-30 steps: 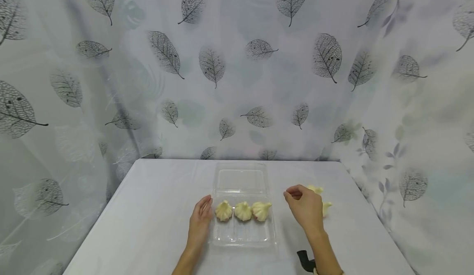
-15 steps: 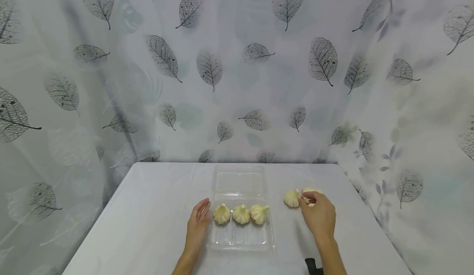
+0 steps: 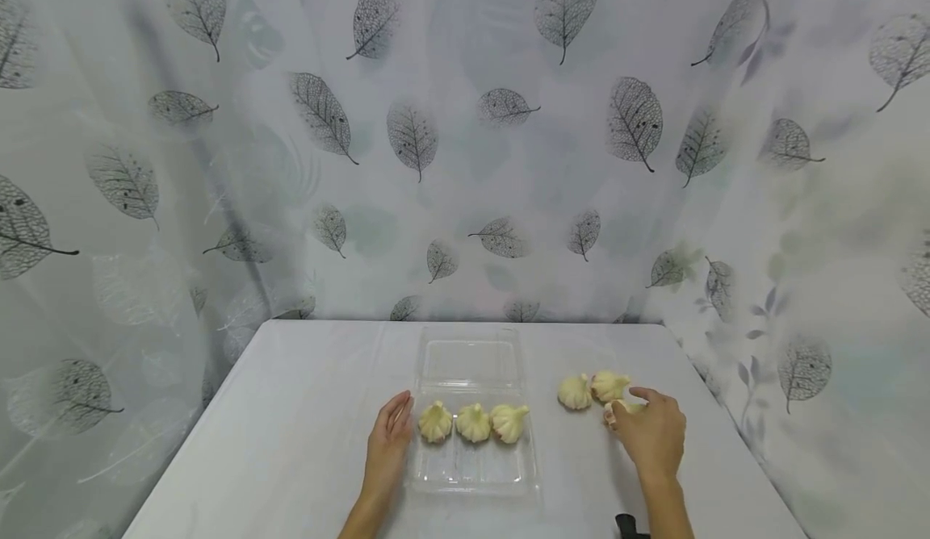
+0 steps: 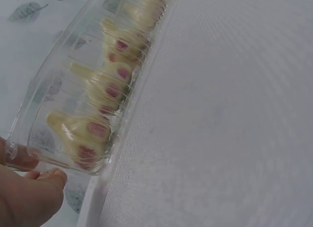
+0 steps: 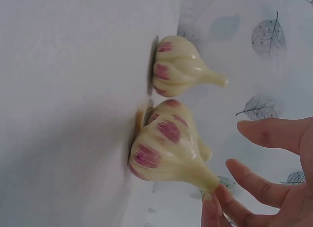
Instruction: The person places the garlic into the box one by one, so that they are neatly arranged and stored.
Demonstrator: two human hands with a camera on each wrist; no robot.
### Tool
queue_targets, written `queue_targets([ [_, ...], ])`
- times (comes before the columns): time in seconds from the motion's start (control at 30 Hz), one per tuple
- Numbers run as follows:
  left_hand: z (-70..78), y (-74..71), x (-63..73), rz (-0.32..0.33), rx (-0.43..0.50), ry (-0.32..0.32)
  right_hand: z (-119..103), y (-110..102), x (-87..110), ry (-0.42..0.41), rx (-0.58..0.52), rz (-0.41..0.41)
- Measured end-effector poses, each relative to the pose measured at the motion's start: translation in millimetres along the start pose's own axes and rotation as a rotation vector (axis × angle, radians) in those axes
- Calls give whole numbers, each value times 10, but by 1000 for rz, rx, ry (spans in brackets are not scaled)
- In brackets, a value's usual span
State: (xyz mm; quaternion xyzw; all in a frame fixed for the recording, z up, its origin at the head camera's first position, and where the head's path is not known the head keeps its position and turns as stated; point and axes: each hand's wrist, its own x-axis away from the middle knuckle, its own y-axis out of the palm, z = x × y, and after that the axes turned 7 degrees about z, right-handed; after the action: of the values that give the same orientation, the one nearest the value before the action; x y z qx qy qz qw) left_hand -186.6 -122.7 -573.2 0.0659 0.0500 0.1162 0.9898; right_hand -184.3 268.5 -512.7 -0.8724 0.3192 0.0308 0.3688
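Note:
My left hand (image 3: 388, 442) rests with nearly straight fingers along the left edge of a clear plastic clamshell box (image 3: 490, 468), whose lid (image 3: 468, 357) lies folded back. Three cream garlic bulbs stand in a row inside: left (image 3: 436, 422), middle (image 3: 474, 424) and right (image 3: 509, 424). On the table to the box's right, my right hand (image 3: 656, 434) pinches the stem of a purple-patched garlic bulb (image 5: 168, 153) with two fingertips, other fingers spread. This bulb, partly hidden by the hand in the head view, sits with its base at the table.
Two more garlic bulbs, one (image 3: 576, 392) nearer the box and one (image 3: 609, 386) beside it, stand just beyond my right hand. A black curved piece (image 3: 628, 525) shows beside my right forearm. The white table (image 3: 312, 410) ends at a leaf-printed curtain (image 3: 465, 160).
My right hand has moved right, away from the box, to the loose garlic bulbs and now pinches the nearest one. My left hand and the bulbs in the box stay put.

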Motion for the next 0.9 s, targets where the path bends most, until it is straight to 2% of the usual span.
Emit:
queue_targets([
  [0.13, 2, -6, 3, 2, -12, 3, 109, 19, -31, 35, 15, -9],
  [0.37, 1, -14, 9, -7, -8, 27, 245, 38, -77, 40, 26, 2],
  [0.53, -8, -18, 24, -5, -2, 12, 298, 36, -69, 54, 28, -19],
  [0.73, -17, -4, 36, -8, 1, -7, 306, 25, -57, 24, 20, 33],
  [0.9, -10, -12, 19, -21, 7, 3, 294, 35, -62, 1, 5, 74],
])
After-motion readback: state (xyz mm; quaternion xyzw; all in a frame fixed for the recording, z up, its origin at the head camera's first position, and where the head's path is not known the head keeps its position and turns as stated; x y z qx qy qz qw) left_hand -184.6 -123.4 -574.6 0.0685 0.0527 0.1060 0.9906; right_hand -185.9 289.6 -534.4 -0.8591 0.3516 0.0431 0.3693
